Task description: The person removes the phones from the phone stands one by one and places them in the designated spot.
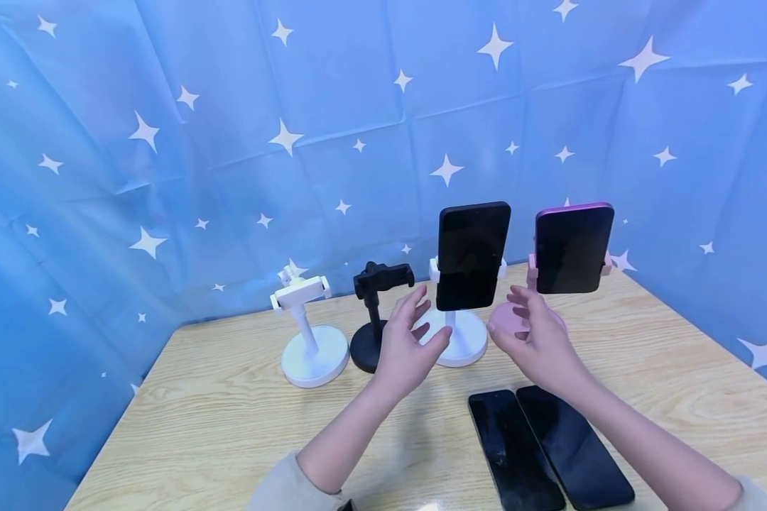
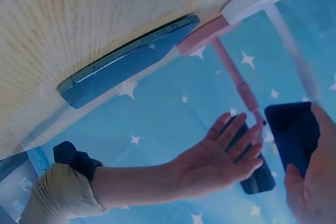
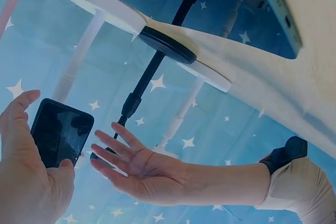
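A black phone (image 1: 473, 255) stands upright in the clamp of a white phone stand (image 1: 465, 342). My left hand (image 1: 404, 348) is near the phone's lower left, its fingers spread and loosely bent. To its lower right, my right hand (image 1: 537, 348) is held in a similar pose, in front of the pink phone stand (image 1: 557, 321). Neither hand grips anything; whether a fingertip touches the phone is hard to tell. The pink stand carries a pink-edged phone (image 1: 575, 248). Both wrist views show the opposite hand, left hand (image 3: 152, 174) and right hand (image 2: 220, 158), with fingers extended.
Two dark phones, a narrower phone (image 1: 514, 447) and a wider phone (image 1: 575, 447), lie side by side on the wooden table (image 1: 198, 419). Left of the hands are a white stand (image 1: 314, 356) and a black stand (image 1: 366, 346), both without phones. A starry blue curtain (image 1: 230, 177) hangs behind.
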`<state>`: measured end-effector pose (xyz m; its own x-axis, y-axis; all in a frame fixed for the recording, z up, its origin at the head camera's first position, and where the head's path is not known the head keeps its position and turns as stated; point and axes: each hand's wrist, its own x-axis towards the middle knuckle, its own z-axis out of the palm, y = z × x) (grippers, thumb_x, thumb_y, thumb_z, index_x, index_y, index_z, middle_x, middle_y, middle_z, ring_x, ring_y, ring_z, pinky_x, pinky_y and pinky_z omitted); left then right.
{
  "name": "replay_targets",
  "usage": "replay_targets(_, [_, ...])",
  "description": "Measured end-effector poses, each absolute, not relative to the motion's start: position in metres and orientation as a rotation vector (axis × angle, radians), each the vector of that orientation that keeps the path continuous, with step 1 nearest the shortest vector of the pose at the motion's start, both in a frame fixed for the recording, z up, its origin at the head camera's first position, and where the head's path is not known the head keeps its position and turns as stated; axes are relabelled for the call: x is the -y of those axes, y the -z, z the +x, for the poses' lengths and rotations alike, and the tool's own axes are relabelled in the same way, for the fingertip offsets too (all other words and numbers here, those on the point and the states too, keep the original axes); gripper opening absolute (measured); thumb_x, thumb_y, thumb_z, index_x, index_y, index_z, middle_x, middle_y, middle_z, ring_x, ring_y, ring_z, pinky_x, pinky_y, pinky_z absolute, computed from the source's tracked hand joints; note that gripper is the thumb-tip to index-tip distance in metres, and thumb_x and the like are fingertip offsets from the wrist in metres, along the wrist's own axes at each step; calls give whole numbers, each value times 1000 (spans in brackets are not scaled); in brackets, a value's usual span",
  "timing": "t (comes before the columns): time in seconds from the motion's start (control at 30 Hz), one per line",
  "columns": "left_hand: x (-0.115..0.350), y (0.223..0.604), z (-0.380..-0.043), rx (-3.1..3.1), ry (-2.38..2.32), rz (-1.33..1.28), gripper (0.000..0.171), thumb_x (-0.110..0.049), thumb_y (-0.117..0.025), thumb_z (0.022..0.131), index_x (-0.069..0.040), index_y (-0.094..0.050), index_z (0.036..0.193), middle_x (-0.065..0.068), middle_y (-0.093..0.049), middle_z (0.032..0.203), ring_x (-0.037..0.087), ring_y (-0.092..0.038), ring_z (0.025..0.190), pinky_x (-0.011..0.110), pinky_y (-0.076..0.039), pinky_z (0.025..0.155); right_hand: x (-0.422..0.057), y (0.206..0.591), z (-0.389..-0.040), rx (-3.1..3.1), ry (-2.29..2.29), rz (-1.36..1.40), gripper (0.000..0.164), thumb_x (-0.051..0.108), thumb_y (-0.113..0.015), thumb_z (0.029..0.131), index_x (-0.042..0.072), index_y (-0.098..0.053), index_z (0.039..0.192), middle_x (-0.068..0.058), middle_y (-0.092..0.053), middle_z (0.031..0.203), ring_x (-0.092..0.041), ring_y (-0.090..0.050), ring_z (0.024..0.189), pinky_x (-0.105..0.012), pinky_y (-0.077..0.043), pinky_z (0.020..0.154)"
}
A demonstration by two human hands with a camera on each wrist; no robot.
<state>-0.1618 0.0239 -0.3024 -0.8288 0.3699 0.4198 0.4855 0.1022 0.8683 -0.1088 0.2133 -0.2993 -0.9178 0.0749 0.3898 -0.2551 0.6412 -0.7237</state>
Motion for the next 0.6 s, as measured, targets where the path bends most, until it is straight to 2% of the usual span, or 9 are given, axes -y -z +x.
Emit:
replay_targets(0.3, [-29, 296, -165, 2209, 1773, -924, 60, -9, -59, 87, 0, -32, 139, 16, -36, 139, 26, -39, 128, 36, -39, 97, -213, 290, -117, 2462, -1209, 121, 66, 18, -58, 89, -8, -22, 136, -28, -35, 134, -43, -39, 121, -53, -42, 88])
replay_targets(0.6, [-40, 296, -167, 2203, 1770, -917, 61, -11, -52, 90, -3, -23, 143, 11, -26, 147, 21, -29, 134, 34, -33, 102, -211, 284, -124, 2431, -1242, 92, 62, 24, -56, 91, -7, -25, 136, -27, -37, 134, -40, -37, 125, -54, -37, 94])
